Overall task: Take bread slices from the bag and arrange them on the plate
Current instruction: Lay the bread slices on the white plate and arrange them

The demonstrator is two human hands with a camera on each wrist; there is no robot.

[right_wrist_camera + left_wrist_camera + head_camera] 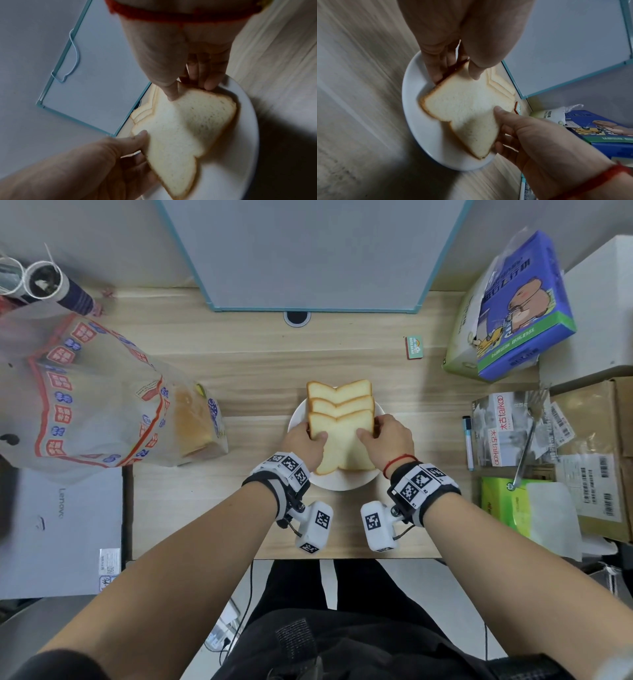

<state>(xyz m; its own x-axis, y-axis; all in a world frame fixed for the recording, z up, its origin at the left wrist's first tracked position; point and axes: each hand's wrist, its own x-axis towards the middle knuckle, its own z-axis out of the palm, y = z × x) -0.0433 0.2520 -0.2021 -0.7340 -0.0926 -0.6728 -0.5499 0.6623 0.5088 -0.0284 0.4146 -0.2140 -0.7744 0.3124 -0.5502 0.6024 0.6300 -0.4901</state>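
Observation:
A white plate sits mid-table with overlapping bread slices fanned on it: a far slice, a middle slice and a near top slice. My left hand pinches the top slice's left edge, thumb on top and fingers beneath. On the opposite edge my right hand pinches it the same way. The wrist views show this slice tilted just over the plate. The printed plastic bread bag lies at the left with the remaining loaf inside.
A teal-framed whiteboard stands at the back. Tissue packs, cardboard boxes, a marker and a green box crowd the right. A small green card lies behind the plate. A grey Lenovo box is at near left, cups at far left.

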